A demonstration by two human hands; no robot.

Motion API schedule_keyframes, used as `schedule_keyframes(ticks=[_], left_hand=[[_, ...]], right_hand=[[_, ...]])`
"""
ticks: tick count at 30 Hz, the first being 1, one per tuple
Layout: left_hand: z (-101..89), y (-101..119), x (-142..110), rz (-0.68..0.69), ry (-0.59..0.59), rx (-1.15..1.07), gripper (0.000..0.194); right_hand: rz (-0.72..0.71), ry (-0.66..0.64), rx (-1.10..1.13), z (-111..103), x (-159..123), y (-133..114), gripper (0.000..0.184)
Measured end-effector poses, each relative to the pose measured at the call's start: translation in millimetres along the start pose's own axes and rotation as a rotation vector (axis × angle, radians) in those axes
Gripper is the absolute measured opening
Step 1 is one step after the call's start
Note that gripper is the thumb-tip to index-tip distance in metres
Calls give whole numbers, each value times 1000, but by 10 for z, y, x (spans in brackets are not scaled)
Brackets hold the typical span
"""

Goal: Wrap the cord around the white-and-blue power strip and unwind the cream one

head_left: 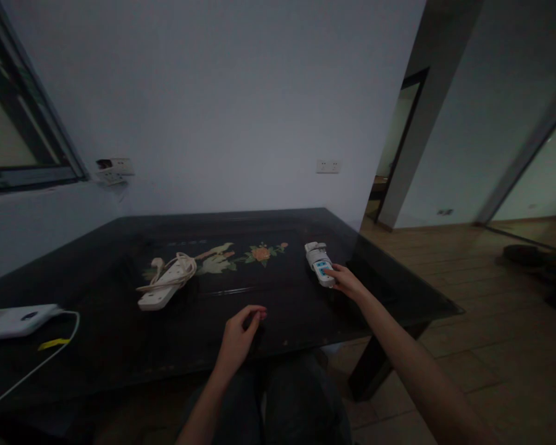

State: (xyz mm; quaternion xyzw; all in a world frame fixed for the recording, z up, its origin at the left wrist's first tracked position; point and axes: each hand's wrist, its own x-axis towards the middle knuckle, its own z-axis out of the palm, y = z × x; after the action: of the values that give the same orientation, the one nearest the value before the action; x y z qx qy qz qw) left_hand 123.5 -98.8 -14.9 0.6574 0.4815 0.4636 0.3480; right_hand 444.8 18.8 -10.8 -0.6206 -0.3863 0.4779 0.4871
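My right hand (346, 281) is closed on the near end of a small white power strip (324, 272) with blue socket faces. The strip's pale cord is wound around its far end. My left hand (243, 330) hovers by the table's front edge, thumb and fingertips brought together with nothing visible in them. Off to the left lies a second, longer white power strip (160, 295), apart from both hands. Its beige cord is looped loosely over it, and the plug rests at its far side.
The dark glossy table (278, 318) bears a painted flower and bird design. At its left end sit a white device (18, 321) with a white cable (77, 321) and a yellow strip (53, 343). Wall sockets (328, 166) are behind the table, and a window (28, 123) is at left.
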Motion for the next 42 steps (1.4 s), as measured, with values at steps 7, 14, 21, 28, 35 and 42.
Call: schedule_keyframes(ticks=[7, 14, 21, 28, 35, 42], left_hand=[[-3, 37, -15, -11, 1, -8, 27], [2, 30, -24, 8, 12, -2, 25], [0, 45, -36, 17, 9, 28, 27], [-5, 60, -45, 30, 16, 46, 26], [2, 44, -38, 41, 21, 57, 26], [4, 62, -55, 36, 24, 52, 26]], right_hand=[[-111, 95, -366, -71, -52, -53, 59], [-234, 209, -789, -117, -121, -88, 47], [-374, 248, -982, -31, -254, -21, 64], [-491, 234, -1056, 92, -311, 96, 58], [-515, 281, -1110, 195, -319, 168, 53], [-531, 314, -1108, 229, -324, 191, 52]])
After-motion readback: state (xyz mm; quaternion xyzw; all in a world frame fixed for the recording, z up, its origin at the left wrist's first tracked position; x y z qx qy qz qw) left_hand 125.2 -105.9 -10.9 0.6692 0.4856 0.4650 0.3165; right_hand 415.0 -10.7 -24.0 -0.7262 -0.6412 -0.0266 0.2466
